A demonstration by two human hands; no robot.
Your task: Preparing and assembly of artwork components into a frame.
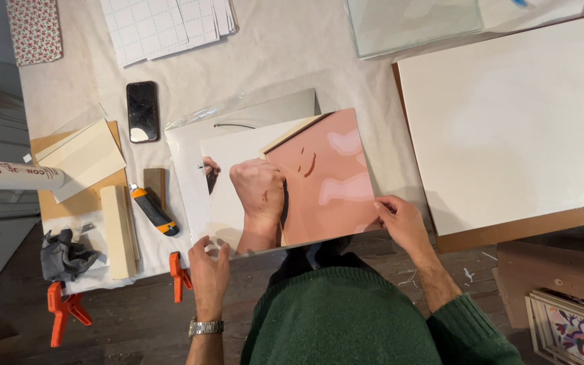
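Print [319,182], pink illustrated sheet with a white margin at left, sits centre frame, lying at the near edge of the cloth-covered table [285,54], tilted slightly counter-clockwise. It rests on a clear plastic sleeve [238,118] that sticks out at its upper left.

Left hand [209,270]: lower centre-left, at the print's bottom-left corner. Fingers loosely spread, fingertips touching the near edge; can't tell if it's pinching the sheet or just steadying it. Watch on the wrist.

Right hand [403,223]: at the print's bottom-right corner, thumb and fingers pressed together on the edge, looks like a pinch on the corner.

So the print spans between both hands, 1 hand per lower corner.

Around it: utility knife [153,211], orange and black, just left of the print. Phone [142,111] upper left. Wood block [119,232] and 2 orange clamps [62,307] lower left. Large white board [515,122] right, well clear of the print. Gridded sheets [163,23] top.
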